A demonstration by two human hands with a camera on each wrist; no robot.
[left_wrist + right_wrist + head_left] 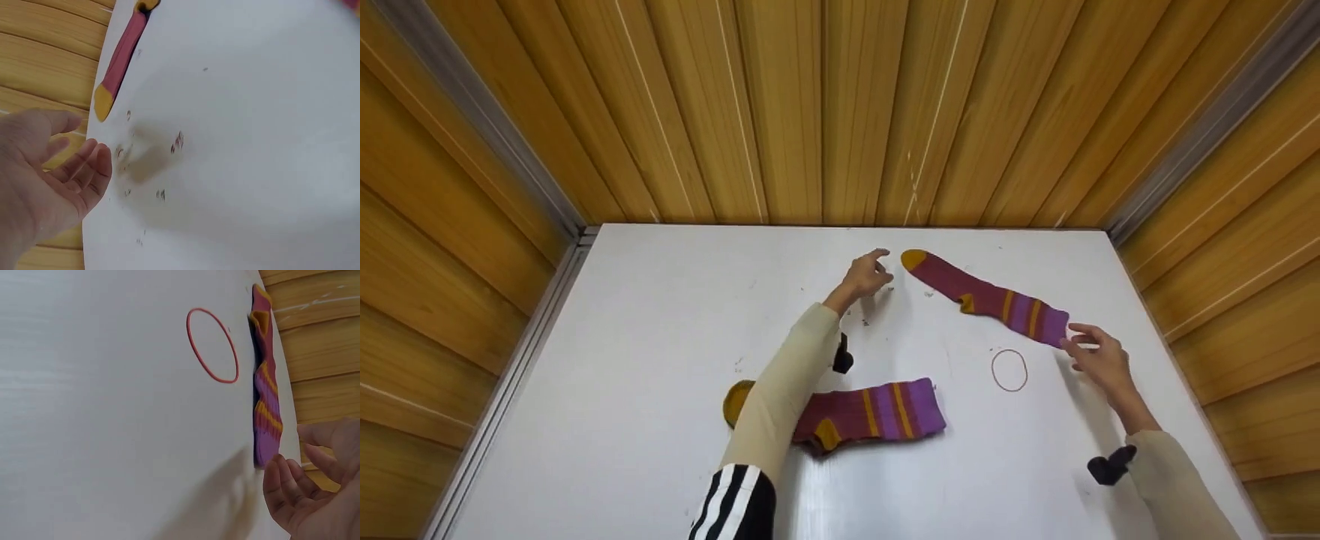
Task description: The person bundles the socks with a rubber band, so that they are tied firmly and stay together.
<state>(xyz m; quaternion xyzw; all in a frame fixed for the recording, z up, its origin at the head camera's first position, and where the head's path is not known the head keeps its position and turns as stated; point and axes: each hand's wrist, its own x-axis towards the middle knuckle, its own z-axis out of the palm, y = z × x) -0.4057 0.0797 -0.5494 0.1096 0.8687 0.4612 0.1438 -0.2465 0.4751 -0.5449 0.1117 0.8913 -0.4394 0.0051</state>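
Note:
A maroon sock [949,279] with a mustard toe and heel and a purple striped cuff lies slanted at the back right. My left hand [868,275] hovers just left of its toe, fingers loosely bent and holding nothing. Beside the cuff is my right hand [1101,360]; the right wrist view shows thumb and fingers apart, fingertips close to the cuff edge. Whether they touch it I cannot tell. A matching sock [847,415] lies nearer the front, partly hidden under my left sleeve, with another maroon layer peeking out below its heel.
A thin red rubber band [235,363] lies in an oval on the white table [607,360], between the socks and my right hand. Small dark marks dot the tabletop near my left hand. Wood-panelled walls [855,112] rise at the table's back and sides.

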